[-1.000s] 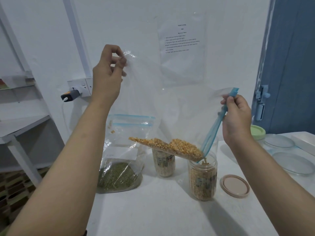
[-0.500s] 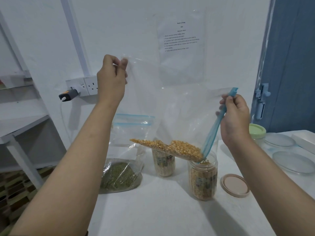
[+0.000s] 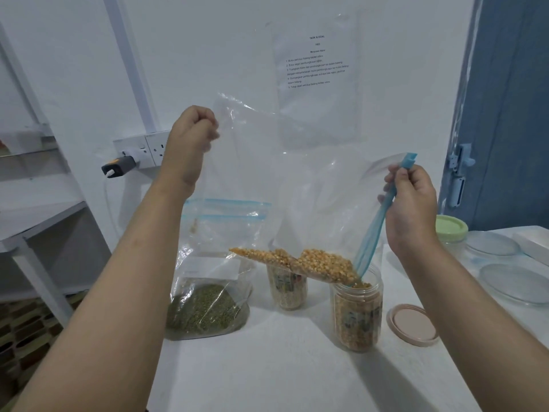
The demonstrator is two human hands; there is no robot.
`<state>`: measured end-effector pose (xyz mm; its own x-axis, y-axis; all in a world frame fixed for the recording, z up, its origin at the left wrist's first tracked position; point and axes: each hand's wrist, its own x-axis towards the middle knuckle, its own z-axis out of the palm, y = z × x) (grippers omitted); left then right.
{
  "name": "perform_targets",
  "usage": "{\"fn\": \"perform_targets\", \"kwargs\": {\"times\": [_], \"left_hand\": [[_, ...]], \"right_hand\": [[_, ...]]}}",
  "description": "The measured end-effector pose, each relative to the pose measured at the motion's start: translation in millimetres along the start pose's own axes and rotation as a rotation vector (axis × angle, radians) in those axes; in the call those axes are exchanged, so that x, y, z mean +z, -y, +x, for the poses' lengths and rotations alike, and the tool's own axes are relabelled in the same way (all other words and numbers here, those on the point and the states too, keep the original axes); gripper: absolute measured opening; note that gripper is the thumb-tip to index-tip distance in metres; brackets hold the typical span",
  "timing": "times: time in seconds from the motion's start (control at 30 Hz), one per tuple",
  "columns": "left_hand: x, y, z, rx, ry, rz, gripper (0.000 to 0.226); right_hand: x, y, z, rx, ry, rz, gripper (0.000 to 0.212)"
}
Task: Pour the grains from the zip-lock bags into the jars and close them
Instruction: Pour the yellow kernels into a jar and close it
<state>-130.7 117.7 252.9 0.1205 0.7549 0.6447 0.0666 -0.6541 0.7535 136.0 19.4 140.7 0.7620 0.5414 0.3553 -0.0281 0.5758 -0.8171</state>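
Note:
A clear zip-lock bag (image 3: 276, 179) hangs tilted above the white table (image 3: 282, 376). My left hand (image 3: 190, 144) pinches its upper corner. My right hand (image 3: 411, 203) grips its blue zip strip. Yellow corn kernels (image 3: 315, 263) lie along the bag's low edge, and its mouth dips into an open jar (image 3: 358, 316) almost full of the same kernels. The jar's beige lid (image 3: 414, 324) lies flat to its right. Behind stands a second jar (image 3: 286, 292) holding pale grains. At the left, a zip-lock bag of green grains (image 3: 208, 310) sits on the table.
A jar with a green lid (image 3: 451, 228), two glass dishes (image 3: 517, 286) and a white tray (image 3: 534, 242) stand at the right. A wall socket with a plugged-in charger (image 3: 121, 166) and a white shelf (image 3: 35, 221) are at the left. A blue door (image 3: 511, 114) is behind.
My left hand has come down with the bag's corner, closing into a tighter pinch. Kernels have slid toward the bag's mouth over the jar. My right hand has hardly moved.

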Motion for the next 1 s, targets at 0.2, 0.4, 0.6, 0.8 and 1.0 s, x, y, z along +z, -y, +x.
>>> {"fn": "perform_targets", "kwargs": {"times": [0.2, 0.4, 0.6, 0.8, 1.0], "left_hand": [[-16.0, 9.1, -6.2, 0.16, 0.124, 0.154, 0.051], [-12.6, 15.8, -5.7, 0.242, 0.037, 0.038, 0.047], [-6.0, 25.3, -6.4, 0.236, -0.103, 0.14, 0.02], [-0.7, 27.5, -9.6, 0.213, -0.118, 0.123, 0.028], [3.8, 23.1, -3.8, 0.215, -0.109, 0.05, 0.019]], "right_hand": [[-2.1, 0.1, 1.9, -0.002, -0.012, 0.001, 0.026], [-3.4, -1.4, 0.9, -0.015, -0.018, 0.004, 0.027], [-3.6, 0.3, -0.9, -0.015, -0.019, -0.005, 0.026], [-4.4, 4.0, -1.1, -0.023, -0.027, -0.007, 0.027], [-2.2, 7.3, -3.1, -0.026, -0.031, 0.0, 0.027]]}}
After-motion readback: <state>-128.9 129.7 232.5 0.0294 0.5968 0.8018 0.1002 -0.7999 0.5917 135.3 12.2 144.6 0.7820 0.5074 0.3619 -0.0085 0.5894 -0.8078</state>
